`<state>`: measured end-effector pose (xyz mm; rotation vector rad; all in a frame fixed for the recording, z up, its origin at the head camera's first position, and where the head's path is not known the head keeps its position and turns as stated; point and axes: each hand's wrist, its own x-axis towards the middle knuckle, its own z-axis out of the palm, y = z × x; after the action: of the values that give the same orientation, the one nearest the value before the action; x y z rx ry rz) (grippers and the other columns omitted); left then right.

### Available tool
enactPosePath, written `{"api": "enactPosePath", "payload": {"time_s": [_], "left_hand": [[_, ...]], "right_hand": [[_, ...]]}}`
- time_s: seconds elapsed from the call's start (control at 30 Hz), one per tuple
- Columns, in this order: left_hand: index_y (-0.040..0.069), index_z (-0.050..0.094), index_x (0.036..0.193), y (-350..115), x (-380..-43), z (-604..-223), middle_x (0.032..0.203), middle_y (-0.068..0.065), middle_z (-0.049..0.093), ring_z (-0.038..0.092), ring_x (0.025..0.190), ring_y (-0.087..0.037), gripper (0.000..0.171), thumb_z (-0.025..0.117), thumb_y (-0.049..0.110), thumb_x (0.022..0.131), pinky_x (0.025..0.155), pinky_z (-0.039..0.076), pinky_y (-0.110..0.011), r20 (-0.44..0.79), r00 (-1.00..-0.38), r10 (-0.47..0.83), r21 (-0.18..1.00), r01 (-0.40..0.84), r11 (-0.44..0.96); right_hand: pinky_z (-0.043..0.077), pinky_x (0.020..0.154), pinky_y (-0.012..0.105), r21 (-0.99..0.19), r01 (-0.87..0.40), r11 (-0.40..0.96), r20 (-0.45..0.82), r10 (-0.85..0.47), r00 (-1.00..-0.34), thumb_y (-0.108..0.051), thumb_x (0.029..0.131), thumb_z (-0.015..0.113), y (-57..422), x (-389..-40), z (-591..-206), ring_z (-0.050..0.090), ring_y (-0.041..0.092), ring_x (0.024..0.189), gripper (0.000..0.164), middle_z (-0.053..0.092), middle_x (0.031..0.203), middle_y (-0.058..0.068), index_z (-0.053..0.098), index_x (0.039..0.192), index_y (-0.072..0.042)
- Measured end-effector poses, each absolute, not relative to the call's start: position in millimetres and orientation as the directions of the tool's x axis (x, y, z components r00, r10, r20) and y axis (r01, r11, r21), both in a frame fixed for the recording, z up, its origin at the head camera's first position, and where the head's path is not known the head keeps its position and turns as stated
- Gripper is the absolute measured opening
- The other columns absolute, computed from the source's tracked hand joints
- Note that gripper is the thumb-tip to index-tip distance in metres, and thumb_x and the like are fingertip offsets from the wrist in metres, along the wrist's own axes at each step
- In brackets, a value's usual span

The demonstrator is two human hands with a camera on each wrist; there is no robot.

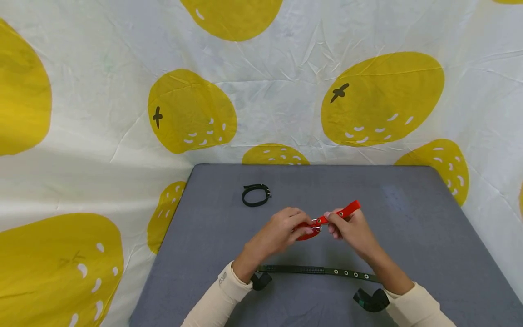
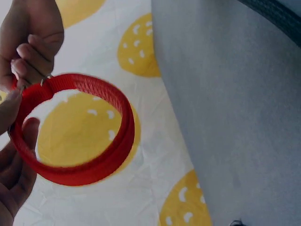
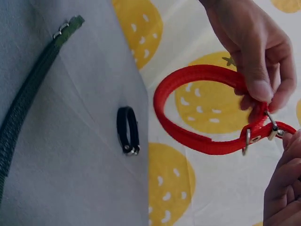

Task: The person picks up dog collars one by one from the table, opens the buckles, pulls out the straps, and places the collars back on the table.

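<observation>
A red collar (image 3: 188, 141), bent into a loop, is held between both hands above the table. My left hand (image 1: 282, 228) grips it beside the metal buckle (image 3: 273, 128), thumb and fingers on the strap. The strap runs through the buckle, and my right hand (image 1: 352, 230) pinches its eyeleted tail (image 1: 350, 209), which sticks out up and to the right in the head view. A metal D-ring (image 3: 246, 142) hangs near the buckle. In the left wrist view the red loop (image 2: 96, 172) hangs round and wide, its buckle mostly hidden by fingers.
On the grey table (image 1: 204, 245), a small black collar (image 1: 255, 204) lies buckled in a loop beyond the hands. A long dark green collar (image 1: 302, 269) with several eyelets lies stretched out below the forearms. A lemon-patterned cloth (image 1: 282, 113) hangs behind the table.
</observation>
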<state>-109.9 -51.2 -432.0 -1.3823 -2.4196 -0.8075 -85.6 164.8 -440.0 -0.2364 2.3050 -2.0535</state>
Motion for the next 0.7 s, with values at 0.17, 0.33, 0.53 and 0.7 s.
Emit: {"api": "enactPosePath", "payload": {"time_s": [0.17, 0.33, 0.53, 0.7], "left_hand": [[0.013, 0.070, 0.095, -53.9, -110.7, -431.9, 0.091, 0.005, 0.067, 0.059, 0.082, -0.004, 0.010, 0.072, 0.015, 0.085, 0.079, 0.046, -0.011, 0.432, -0.513, 0.741, 0.349, 0.853, 0.388], [0.014, 0.070, 0.094, -55.7, -110.9, -432.1, 0.089, 0.006, 0.068, 0.059, 0.081, -0.004, 0.006, 0.069, 0.015, 0.087, 0.078, 0.046, -0.011, 0.429, -0.499, 0.753, 0.320, 0.864, 0.390], [0.014, 0.070, 0.093, -55.8, -111.6, -433.3, 0.089, 0.006, 0.067, 0.058, 0.079, -0.004, 0.006, 0.068, 0.015, 0.088, 0.076, 0.045, -0.012, 0.427, -0.498, 0.754, 0.335, 0.862, 0.380], [0.015, 0.071, 0.095, -56.5, -111.6, -432.9, 0.089, 0.006, 0.068, 0.058, 0.078, -0.005, 0.010, 0.071, 0.015, 0.086, 0.075, 0.045, -0.012, 0.431, -0.513, 0.743, 0.374, 0.850, 0.371]], "right_hand": [[0.046, 0.045, 0.030, -0.959, -0.141, 0.248, 0.101, -0.167, -0.981, -0.022, 0.092, 0.064, 166.9, -84.6, -438.9, 0.052, 0.015, 0.048, 0.026, 0.057, 0.057, 0.006, 0.065, 0.072, -0.005], [0.036, 0.040, 0.024, -0.852, -0.352, 0.388, 0.305, -0.179, -0.935, -0.018, 0.086, 0.071, 165.2, -83.8, -439.5, 0.042, 0.011, 0.043, 0.023, 0.048, 0.051, -0.004, 0.061, 0.065, -0.017], [0.038, 0.046, 0.018, -0.698, -0.543, 0.467, 0.472, -0.270, -0.839, -0.011, 0.081, 0.075, 162.3, -84.9, -437.6, 0.044, 0.004, 0.050, 0.014, 0.051, 0.062, -0.012, 0.066, 0.074, -0.020], [0.042, 0.048, 0.019, -0.696, -0.573, 0.432, 0.470, -0.330, -0.819, -0.009, 0.081, 0.074, 164.1, -84.8, -436.8, 0.047, 0.003, 0.054, 0.012, 0.055, 0.070, -0.013, 0.069, 0.083, -0.020]]}}
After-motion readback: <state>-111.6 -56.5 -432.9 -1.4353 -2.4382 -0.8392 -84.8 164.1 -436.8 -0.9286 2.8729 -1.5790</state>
